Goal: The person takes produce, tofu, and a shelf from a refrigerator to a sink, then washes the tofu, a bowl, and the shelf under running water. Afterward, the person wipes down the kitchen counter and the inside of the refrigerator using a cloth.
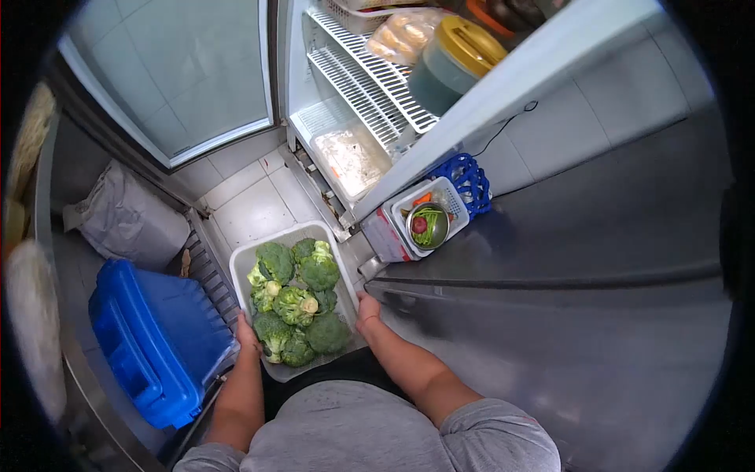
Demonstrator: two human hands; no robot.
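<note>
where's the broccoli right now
Head view, left of centre: the broccoli is in a tray between the left hand and right hand, right of the blue box.

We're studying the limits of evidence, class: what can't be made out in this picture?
All in the head view:
Tray: base partly hidden by broccoli.
White sack: any contents hidden by its own sides.
Fridge: upper part cut off by the picture's top edge.

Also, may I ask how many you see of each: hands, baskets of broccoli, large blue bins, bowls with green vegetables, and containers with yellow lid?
Hands: 2 (left hand, right hand)
Basket of broccoli: 1
Large blue bin: 1
Bowl with green vegetables: 1
Yellow-lidded container: 1
Total: 6
</note>
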